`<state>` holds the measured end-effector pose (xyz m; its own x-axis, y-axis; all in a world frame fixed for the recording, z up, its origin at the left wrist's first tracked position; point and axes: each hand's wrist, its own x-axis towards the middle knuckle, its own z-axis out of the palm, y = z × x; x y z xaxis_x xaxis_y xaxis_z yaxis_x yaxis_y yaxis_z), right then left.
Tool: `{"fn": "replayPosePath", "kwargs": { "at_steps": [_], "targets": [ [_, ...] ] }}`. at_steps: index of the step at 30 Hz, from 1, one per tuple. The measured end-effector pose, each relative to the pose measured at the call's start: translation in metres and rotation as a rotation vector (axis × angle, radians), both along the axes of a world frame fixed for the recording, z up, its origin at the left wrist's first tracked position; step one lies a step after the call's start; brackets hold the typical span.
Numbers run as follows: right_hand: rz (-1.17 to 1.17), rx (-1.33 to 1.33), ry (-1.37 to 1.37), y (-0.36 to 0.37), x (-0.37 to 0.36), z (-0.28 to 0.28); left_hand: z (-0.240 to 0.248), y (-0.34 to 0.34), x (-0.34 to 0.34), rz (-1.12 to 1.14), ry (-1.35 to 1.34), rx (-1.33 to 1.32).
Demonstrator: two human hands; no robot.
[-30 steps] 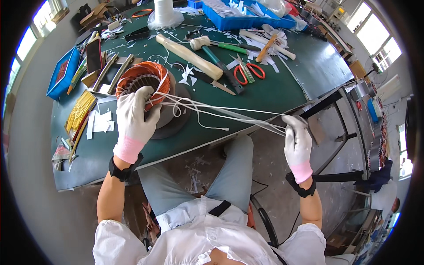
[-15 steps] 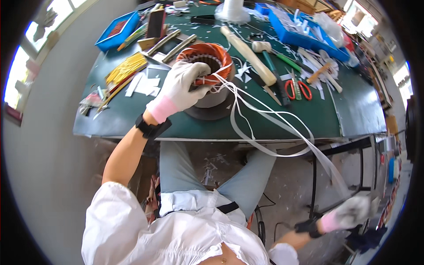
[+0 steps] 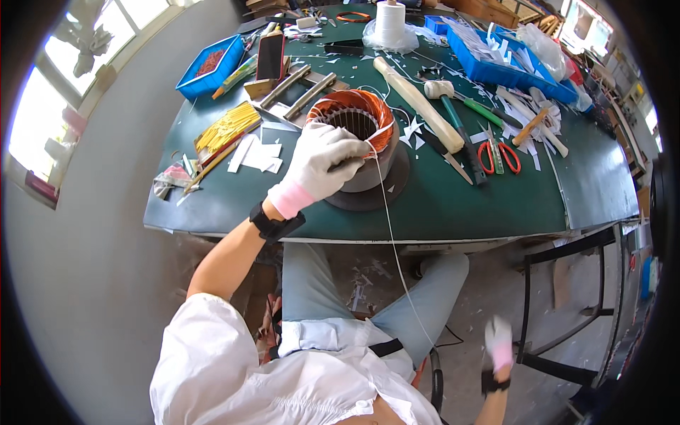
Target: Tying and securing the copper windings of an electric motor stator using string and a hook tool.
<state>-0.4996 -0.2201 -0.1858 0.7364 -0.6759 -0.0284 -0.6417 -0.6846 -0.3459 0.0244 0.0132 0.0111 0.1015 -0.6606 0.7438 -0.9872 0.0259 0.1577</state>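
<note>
A motor stator (image 3: 368, 177) with orange-red copper winding (image 3: 386, 120) stands upright on a dark round base (image 3: 397, 188) near the table's front edge. My left hand (image 3: 326, 157), in a white glove with a pink cuff, grips the near left rim of the winding. Beside its fingertips a thin white cord (image 3: 388, 219) leaves the winding and hangs over the table edge toward my lap. Low on the right, off the table, my gloved right hand (image 3: 499, 341) is blurred, its fingers closed. The cord heads its way, though the last stretch cannot be made out.
Right of the stator lie a wooden stick (image 3: 418, 106), a mallet (image 3: 453, 120) and red-handled scissors (image 3: 489, 157). Yellow strips (image 3: 228, 129), white paper pieces (image 3: 258, 154) and metal bars (image 3: 312, 95) are to its left. Blue trays (image 3: 489, 67) and a white thread spool (image 3: 389, 25) stand farther back.
My right hand has swung inward and to the left. The wide white loops beside the stator have drawn down to one thin strand. My left hand stays at the winding as the view shifts.
</note>
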Motion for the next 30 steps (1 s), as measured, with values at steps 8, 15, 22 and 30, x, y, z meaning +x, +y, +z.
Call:
{"fn": "replayPosePath", "kwargs": {
  "at_steps": [8, 15, 22, 30],
  "targets": [
    [0.248, 0.93, -0.868, 0.094, 0.377, 0.159, -0.014, -0.01, 0.009, 0.042, -0.341, -0.016],
    [0.608, 0.639, -0.857, 0.052, 0.398, 0.183, -0.013, -0.007, 0.0, 0.009, -0.088, -0.003],
    [0.321, 0.371, -0.915, 0.078, 0.398, 0.174, -0.015, -0.008, 0.002, 0.032, -0.239, 0.019],
    [0.239, 1.772, -0.712, 0.107, 0.359, 0.168, -0.015, -0.008, 0.01, 0.001, -0.196, -0.036]
  ]
}}
